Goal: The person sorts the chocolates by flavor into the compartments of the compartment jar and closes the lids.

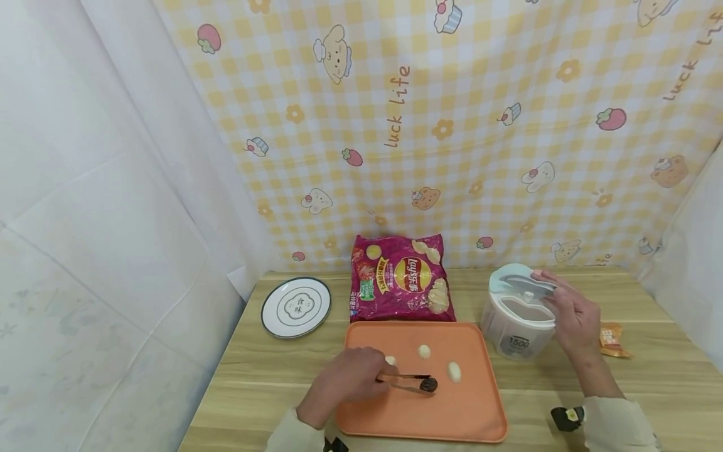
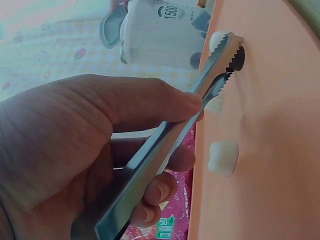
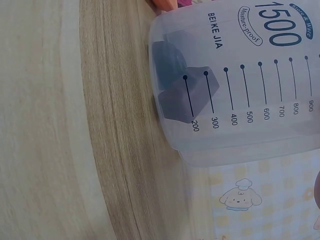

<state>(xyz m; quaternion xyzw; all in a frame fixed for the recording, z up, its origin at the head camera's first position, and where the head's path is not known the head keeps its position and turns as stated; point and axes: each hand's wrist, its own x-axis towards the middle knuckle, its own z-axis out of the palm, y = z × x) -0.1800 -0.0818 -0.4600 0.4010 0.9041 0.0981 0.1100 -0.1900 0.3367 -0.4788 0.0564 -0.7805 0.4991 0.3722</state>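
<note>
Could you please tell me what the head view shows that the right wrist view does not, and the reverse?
Only the head view: the plate, the left hand holding tongs with a dark lump at their tips, and white pieces.
Only the right wrist view: the numbered scale and BEI KE JIA lettering.
Both: the container, the patterned cloth and the wooden table.
</note>
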